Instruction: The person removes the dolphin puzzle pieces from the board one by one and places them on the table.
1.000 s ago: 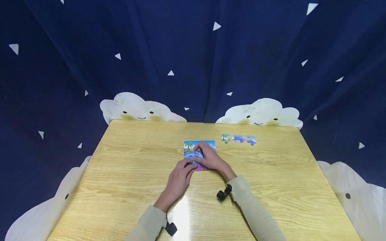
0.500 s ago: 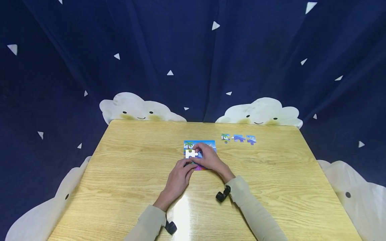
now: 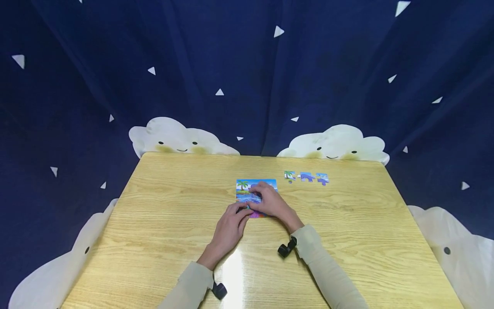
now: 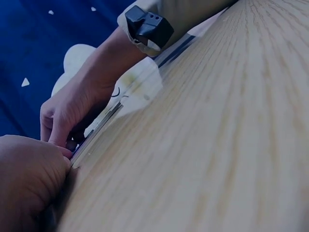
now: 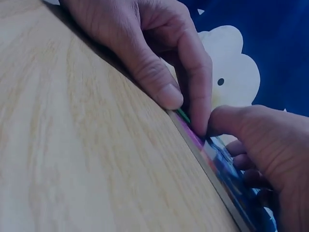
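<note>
Puzzle board point(image 3: 243, 194), flat, bright with blue, green, pink.

Wood-grained table point(image 3: 173, 206), colourful palm-tree puzzle point(image 3: 242, 194) towards its far side, three loose pieces point(image 3: 306, 175) nearby.

Left hand point(image 3: 230, 224) and right hand point(image 3: 271, 202) close together, fingers point(image 5: 197, 79) bent, forearms point(image 3: 328, 274) angled inward.

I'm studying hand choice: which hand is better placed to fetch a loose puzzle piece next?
Probably the right hand: in the head view it is over the right part of the puzzle, nearer the loose pieces. The left hand is at the near edge, farther away.
</note>
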A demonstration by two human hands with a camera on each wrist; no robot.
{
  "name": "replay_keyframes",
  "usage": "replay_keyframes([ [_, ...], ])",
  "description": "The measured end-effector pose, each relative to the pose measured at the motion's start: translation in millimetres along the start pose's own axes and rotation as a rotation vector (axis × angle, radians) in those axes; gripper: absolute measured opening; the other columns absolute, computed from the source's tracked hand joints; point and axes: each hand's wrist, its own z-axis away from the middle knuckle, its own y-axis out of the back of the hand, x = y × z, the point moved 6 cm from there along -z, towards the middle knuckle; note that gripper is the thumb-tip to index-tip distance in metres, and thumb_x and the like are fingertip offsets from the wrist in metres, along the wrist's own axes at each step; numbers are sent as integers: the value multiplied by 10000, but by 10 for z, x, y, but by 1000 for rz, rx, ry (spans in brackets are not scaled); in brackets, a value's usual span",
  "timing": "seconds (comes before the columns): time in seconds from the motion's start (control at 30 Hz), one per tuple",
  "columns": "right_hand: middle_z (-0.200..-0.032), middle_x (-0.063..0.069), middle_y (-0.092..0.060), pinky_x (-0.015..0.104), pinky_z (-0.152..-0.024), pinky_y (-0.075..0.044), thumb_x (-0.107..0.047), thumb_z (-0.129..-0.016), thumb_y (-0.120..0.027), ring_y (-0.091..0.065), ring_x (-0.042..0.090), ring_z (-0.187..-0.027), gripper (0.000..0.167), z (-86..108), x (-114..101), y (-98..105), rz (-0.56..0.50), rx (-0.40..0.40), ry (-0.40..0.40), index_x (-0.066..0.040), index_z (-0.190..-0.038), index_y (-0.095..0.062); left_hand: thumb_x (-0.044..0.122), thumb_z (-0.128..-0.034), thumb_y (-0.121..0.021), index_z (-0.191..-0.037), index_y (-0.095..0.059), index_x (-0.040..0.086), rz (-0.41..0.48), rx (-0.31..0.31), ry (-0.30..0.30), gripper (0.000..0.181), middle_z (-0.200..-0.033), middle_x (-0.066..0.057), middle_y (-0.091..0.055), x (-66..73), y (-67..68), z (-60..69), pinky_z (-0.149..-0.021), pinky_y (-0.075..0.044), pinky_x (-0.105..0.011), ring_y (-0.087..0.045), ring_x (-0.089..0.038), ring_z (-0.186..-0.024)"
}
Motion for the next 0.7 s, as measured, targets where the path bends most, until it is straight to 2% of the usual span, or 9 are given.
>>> replay_keyframes([
  [0.13, -1165, 63, -660, 411, -951, -533, -355, -867, -847, -621, 223, -1062, 470, 9, 63, 23, -50, -23, -3, -70, -1228, -752, 169, -1061, -618, -1251, -763, 182, -3, -10, -2, 240, -1370, -35, -627, 0, -8, -3, -1083, -498, -435, -534, -226, -1343],
  [0.3, -1076, 42, -639, 336, -775, -498, -295, -862, -864, -565, 184, -885, 413, 18, 114, 59, -100, 3, 31, -67, -1193, -772, 167, -1062, -612, -1242, -764, 181, -11, -3, -8, 236, -1364, -46, -630, -8, -9, -6, -1074, -506, -435, -541, -233, -1340],
  [0.53, -982, 24, -624, 267, -670, -449, -307, -841, -866, -501, 124, -775, 402, 17, 171, 36, -116, 40, 55, -65, -1150, -781, 167, -1059, -605, -1262, -753, 180, -24, -6, -16, 251, -1372, -44, -622, -8, -21, -5, -1084, -492, -443, -545, -246, -1334],
  [0.7, -921, 21, -596, 251, -640, -439, -302, -810, -879, -481, 110, -739, 374, 8, 205, 32, -101, 60, 39, -73, -1088, -777, 179, -1066, -585, -1328, -717, 177, -81, -20, -28, 293, -1401, -62, -605, 22, -31, 4, -1113, -464, -447, -536, -264, -1347],
])
